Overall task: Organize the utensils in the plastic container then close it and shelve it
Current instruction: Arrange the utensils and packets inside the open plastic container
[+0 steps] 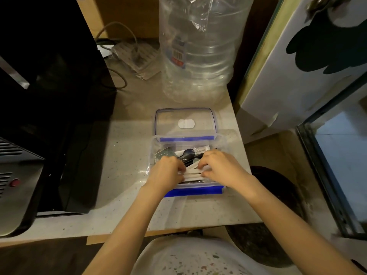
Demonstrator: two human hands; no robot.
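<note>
A clear plastic container (222,143) with blue clips stands open on the counter. Its clear lid (185,124) lies flat just behind it. Inside are wrapped utensils: a black spork (185,152), a foil packet (164,152) and white paper sleeves (193,174). Both hands are inside the container. My left hand (168,171) pinches the left ends of the white sleeves. My right hand (220,166) grips their right ends. The hands hide most of the contents.
A large clear water bottle (200,48) stands right behind the lid. A black appliance (49,96) fills the left side. A power strip with cables (135,54) lies at the back. The counter edge (246,155) runs close to the container's right.
</note>
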